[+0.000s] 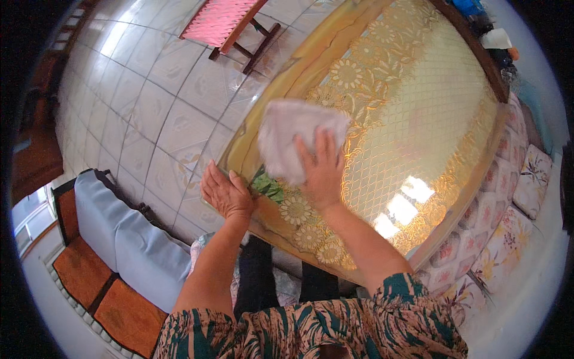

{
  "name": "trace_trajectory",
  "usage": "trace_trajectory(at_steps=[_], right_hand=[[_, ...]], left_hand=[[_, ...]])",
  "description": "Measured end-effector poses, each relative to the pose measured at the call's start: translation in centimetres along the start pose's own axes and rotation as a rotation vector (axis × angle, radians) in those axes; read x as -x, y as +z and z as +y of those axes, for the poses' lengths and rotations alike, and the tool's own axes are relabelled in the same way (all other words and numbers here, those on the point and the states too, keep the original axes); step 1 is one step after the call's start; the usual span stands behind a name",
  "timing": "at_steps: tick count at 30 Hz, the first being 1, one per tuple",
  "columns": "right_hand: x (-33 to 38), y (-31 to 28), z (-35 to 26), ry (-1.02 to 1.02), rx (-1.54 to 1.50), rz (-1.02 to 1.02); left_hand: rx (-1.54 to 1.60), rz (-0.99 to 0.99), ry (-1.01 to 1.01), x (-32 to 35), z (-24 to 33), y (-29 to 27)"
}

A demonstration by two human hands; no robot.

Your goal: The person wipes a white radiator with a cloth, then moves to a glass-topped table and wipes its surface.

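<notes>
My right hand lies flat, fingers spread, pressing a white cloth onto a table covered with a glossy gold floral-patterned sheet. The cloth sits near the table's left edge. My left hand rests palm down on that same edge, fingers together, holding nothing, just left of a green leaf print in the cover.
A pink-seated wooden stool stands on the tiled floor beyond the table. A grey-blue cushioned bench with orange pads is at lower left. Floral cushions line the table's right side. Small items crowd the far right corner.
</notes>
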State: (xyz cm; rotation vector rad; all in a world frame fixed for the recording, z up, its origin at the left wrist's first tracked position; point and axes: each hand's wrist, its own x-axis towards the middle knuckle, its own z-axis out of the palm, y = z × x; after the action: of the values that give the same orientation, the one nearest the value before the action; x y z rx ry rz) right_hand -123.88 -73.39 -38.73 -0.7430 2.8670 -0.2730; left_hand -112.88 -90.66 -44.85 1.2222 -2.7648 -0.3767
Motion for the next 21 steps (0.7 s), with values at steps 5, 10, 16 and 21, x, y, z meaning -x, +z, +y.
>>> trace_trajectory(at_steps=[5, 10, 16, 21], right_hand=[[10.6, -0.1, -1.5, -0.084, -0.079, -0.302], [15.6, -1.5, -3.0, 0.414, -0.013, -0.162], [14.0, 2.3, -5.0, 0.646, 0.104, 0.021], [13.3, 1.6, -5.3, 0.646, 0.023, 0.041]], left_hand=[[0.003, -0.067, -0.022, -0.1, 0.0, -0.9], [-0.025, -0.116, -0.049, 0.3, -0.1, -0.9], [-0.005, -0.119, 0.002, 0.1, 0.3, -1.0], [-0.015, -0.087, -0.020, 0.1, -0.2, -0.4]])
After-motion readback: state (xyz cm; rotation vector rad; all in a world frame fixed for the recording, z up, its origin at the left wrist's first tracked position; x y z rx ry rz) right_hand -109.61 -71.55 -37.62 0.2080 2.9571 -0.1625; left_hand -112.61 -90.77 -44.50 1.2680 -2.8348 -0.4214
